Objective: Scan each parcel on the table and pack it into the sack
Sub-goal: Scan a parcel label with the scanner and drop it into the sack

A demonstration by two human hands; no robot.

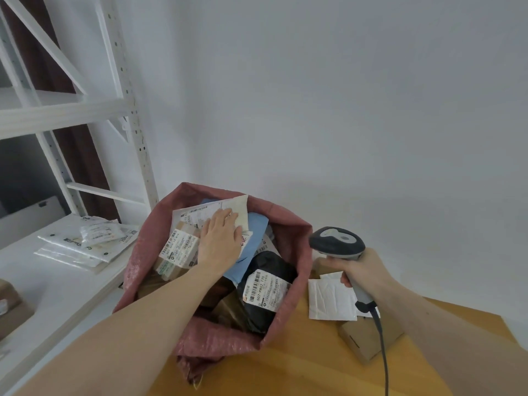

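Observation:
A pink woven sack stands open between the shelf and the table, filled with several parcels. My left hand reaches into it, fingers straight, pressing on a white labelled parcel that lies over a blue bag. A black bag with a barcode label and a brown labelled box also sit in the sack. My right hand grips a grey barcode scanner by its handle above the table. On the wooden table lie a white padded envelope and a small cardboard box.
A white metal shelf unit stands at the left; its lower board carries a stack of clear plastic mailers and a brown box at the far left. The scanner's cable hangs down over the table. A plain wall stands behind.

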